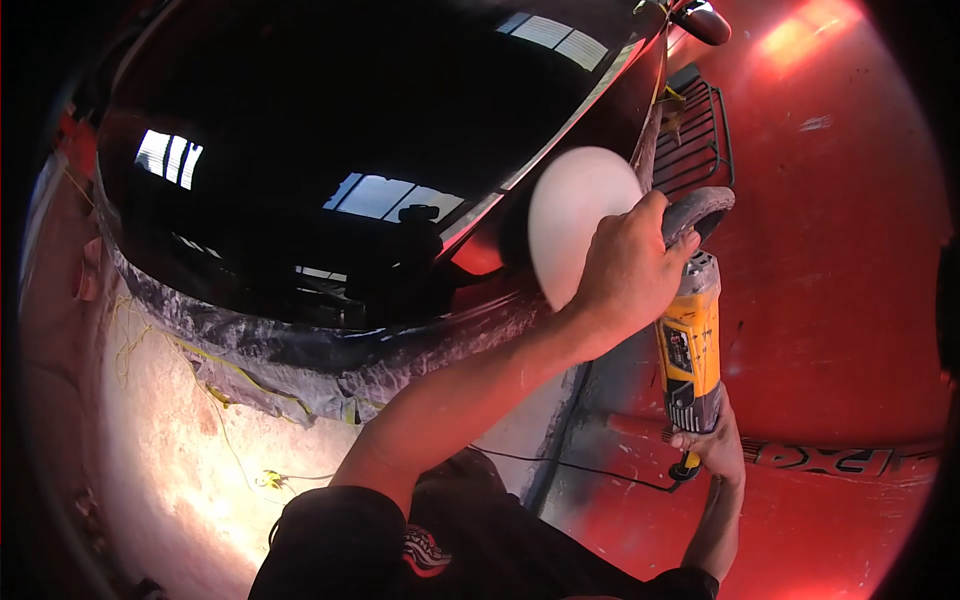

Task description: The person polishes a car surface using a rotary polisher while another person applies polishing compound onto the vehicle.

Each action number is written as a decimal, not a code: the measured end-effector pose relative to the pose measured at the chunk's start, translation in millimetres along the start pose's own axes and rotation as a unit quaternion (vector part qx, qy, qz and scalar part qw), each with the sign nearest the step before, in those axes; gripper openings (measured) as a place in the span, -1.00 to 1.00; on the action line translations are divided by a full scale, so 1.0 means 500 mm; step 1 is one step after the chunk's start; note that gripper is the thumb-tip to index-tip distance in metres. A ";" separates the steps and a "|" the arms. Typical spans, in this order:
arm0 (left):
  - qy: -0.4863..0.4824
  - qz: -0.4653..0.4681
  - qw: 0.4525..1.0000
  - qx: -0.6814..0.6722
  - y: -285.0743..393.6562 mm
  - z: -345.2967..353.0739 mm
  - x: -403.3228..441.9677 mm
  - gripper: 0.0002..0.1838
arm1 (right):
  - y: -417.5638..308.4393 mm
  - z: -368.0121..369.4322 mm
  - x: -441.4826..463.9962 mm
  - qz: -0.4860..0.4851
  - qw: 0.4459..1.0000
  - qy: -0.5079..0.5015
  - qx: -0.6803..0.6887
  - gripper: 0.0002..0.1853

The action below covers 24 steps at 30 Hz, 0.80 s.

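Observation:
A yellow and black car polisher (690,350) is held between my two hands, beside the glossy black car. My left hand (640,258) is closed around the dark loop handle (708,208) near the polisher's head. Farther back, my right hand (718,440) wraps round the rear grip, close to where the power cord leaves. The round white polishing pad (582,215) faces the side of the black car body (480,265). Whether the pad presses on the paint, I cannot tell. Part of its edge is hidden by my left hand.
Dusty masking sheet (300,355) with yellow tape hangs along the car's lower edge. A black cord (570,464) runs behind me to a yellow connector (268,480) on the pale floor. A black metal rack (700,135) stands beyond the polisher, by the red surface (840,300).

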<state>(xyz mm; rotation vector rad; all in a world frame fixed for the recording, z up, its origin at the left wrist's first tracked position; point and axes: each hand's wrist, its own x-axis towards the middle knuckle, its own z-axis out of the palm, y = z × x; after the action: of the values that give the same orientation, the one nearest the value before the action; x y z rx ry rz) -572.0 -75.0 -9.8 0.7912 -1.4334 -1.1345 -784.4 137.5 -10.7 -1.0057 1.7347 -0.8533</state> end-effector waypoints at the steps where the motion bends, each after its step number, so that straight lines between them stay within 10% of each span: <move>1: 0.001 -0.002 1.000 0.000 0.001 0.003 -0.003 -0.77 | -0.002 -0.011 0.001 0.025 1.000 0.002 0.009 0.09; 11: -0.006 0.015 0.999 -0.040 0.014 -0.042 -0.150 -0.68 | 0.127 -0.016 -0.063 0.032 0.997 -0.063 0.042 0.27; 24: 0.070 0.039 0.996 0.042 -0.032 0.077 0.209 -0.66 | -0.056 -0.078 0.137 -0.049 0.998 0.025 -0.010 -0.13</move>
<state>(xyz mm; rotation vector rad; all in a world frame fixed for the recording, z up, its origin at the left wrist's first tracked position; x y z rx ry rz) -630.8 -168.6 12.2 0.8495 -1.3894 -0.9450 -829.9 68.2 1.3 -1.0972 1.7511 -0.9322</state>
